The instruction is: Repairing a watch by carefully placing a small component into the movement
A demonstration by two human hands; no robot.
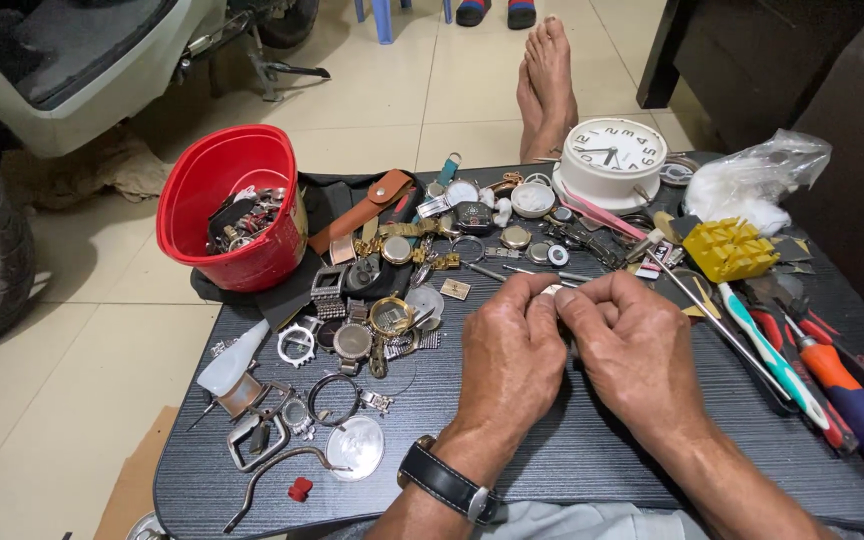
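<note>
Pale floor tiles surround a low dark table [592, 450] strewn with watch parts. At ten o'clock from the hands stands a red bucket [237, 200] holding more parts, with a heap of watch cases and straps [382, 290] just beside it, toward the table's middle. A white squeeze bottle [230, 362] lies at nine o'clock, near the left edge. At centre the left hand [510, 355], a black-strapped wristwatch [449, 482] on its wrist, and the right hand [634, 350] meet fingertip to fingertip, both pinched shut on a small pale round part [552, 290], of which only a sliver shows between the thumbs. The part lies at twelve o'clock from both palms, equally near each hand; its long axis cannot be told. A white alarm clock [612, 160] stands at one o'clock, a yellow block [727, 250] at two o'clock, and screwdrivers [842, 390] lie at three o'clock along the right edge.
</note>
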